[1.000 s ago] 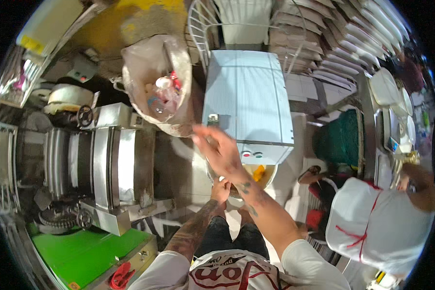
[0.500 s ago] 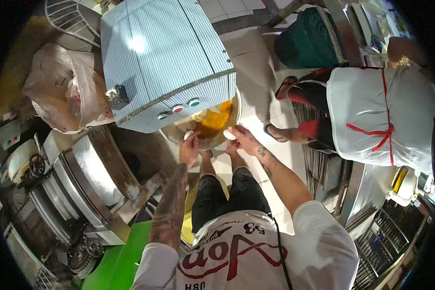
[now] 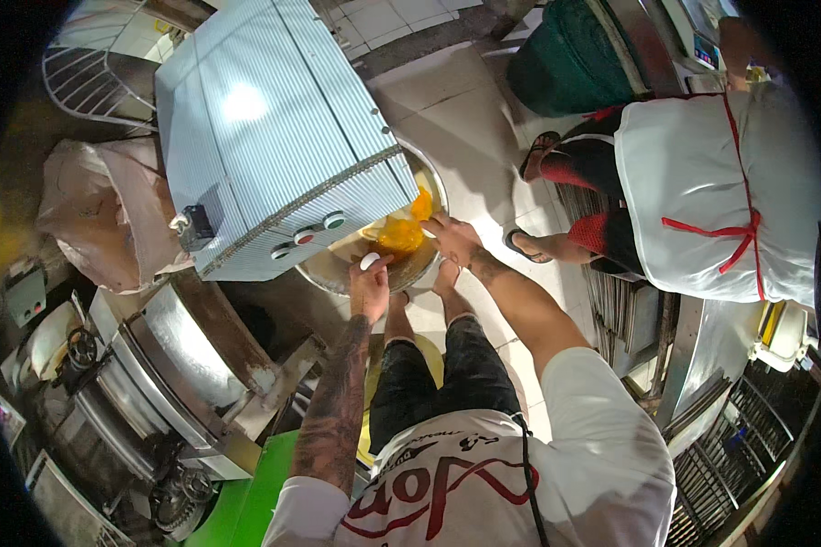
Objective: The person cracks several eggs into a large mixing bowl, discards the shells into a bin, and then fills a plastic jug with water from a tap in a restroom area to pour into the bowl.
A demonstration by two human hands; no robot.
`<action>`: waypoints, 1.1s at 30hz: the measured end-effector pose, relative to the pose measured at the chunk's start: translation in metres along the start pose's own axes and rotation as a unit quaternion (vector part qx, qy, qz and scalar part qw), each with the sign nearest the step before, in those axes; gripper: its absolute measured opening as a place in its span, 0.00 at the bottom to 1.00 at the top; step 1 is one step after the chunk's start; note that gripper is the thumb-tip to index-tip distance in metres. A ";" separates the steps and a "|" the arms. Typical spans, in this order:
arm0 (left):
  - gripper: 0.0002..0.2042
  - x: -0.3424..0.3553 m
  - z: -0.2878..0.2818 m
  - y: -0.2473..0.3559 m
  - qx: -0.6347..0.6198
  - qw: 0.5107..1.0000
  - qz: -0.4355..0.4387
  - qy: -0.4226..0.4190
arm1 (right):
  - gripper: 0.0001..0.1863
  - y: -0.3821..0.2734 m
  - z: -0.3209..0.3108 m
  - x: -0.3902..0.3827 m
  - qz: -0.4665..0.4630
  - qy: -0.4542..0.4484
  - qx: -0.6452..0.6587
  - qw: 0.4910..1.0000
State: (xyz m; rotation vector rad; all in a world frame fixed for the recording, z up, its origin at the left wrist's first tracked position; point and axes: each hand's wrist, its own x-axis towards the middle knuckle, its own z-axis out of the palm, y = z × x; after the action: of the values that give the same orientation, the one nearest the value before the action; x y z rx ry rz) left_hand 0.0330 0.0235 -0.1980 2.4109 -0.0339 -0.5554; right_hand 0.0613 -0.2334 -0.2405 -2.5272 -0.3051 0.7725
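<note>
A wide metal mixing bowl [image 3: 327,270] sits under the front of a machine, with bright orange egg yolks [image 3: 398,237] in it. My left hand [image 3: 368,294] is at the bowl's near rim, its fingers closed round a white egg [image 3: 369,261]. Over the right side of the bowl is my right hand [image 3: 456,241], beside the yolks. Between its fingertips a white egg [image 3: 428,232] shows only in part. Whether either shell is whole or cracked is too small to tell.
A ribbed pale-blue machine [image 3: 283,137] with round buttons overhangs the bowl. At left are a large plastic sack [image 3: 105,214] and metal rollers [image 3: 146,383]. A person in a white apron [image 3: 684,191] stands at right, near a green bin [image 3: 570,59].
My right hand has moved left and further over the bowl with its egg. My left hand has shifted slightly right and down. The view has turned a little.
</note>
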 end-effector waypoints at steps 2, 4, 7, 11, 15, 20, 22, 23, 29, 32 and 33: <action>0.13 0.003 -0.012 0.018 -0.038 0.999 0.015 -0.007 | 0.27 -0.011 0.010 -0.002 -0.028 0.117 0.148 0.982; 0.14 0.003 -0.015 0.012 -0.033 0.999 0.028 0.013 | 0.27 -0.047 -0.007 -0.004 0.019 0.055 0.259 0.964; 0.19 0.008 -0.021 0.018 -0.033 0.997 0.051 0.047 | 0.30 -0.057 -0.014 0.002 0.045 -0.032 0.430 0.901; 0.22 0.011 -0.030 0.015 -0.077 0.995 0.041 -0.046 | 0.30 -0.066 -0.022 0.000 0.101 -0.135 0.537 0.826; 0.23 0.003 -0.031 0.028 -0.044 0.997 0.052 0.045 | 0.32 -0.073 -0.028 -0.007 0.040 -0.064 0.461 0.884; 0.24 0.000 -0.026 0.023 0.001 0.995 0.031 0.098 | 0.30 -0.095 -0.044 -0.007 0.029 -0.041 0.415 0.908; 0.24 -0.001 -0.026 0.020 -0.004 0.994 0.028 0.110 | 0.29 -0.104 -0.052 -0.007 -0.008 -0.026 0.428 0.903; 0.23 -0.002 -0.029 0.022 -0.008 0.992 0.027 0.119 | 0.29 -0.108 -0.055 -0.007 -0.010 -0.027 0.426 0.904; 0.21 -0.003 -0.044 0.031 -0.064 0.982 0.001 0.176 | 0.30 -0.110 -0.056 0.002 -0.075 0.064 0.307 0.947; 0.20 -0.005 -0.051 0.028 -0.071 0.981 0.020 0.182 | 0.31 -0.108 -0.054 0.005 -0.156 0.113 0.255 0.948; 0.20 -0.006 -0.052 0.024 -0.071 0.980 0.017 0.183 | 0.31 -0.112 -0.056 0.004 -0.132 0.101 0.268 0.949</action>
State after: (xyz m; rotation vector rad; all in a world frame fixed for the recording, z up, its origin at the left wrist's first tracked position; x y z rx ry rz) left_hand 0.0512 0.0364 -0.1449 2.3309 0.1180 -0.0876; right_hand 0.0882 -0.1565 -0.1452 -1.9784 -0.3061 0.4132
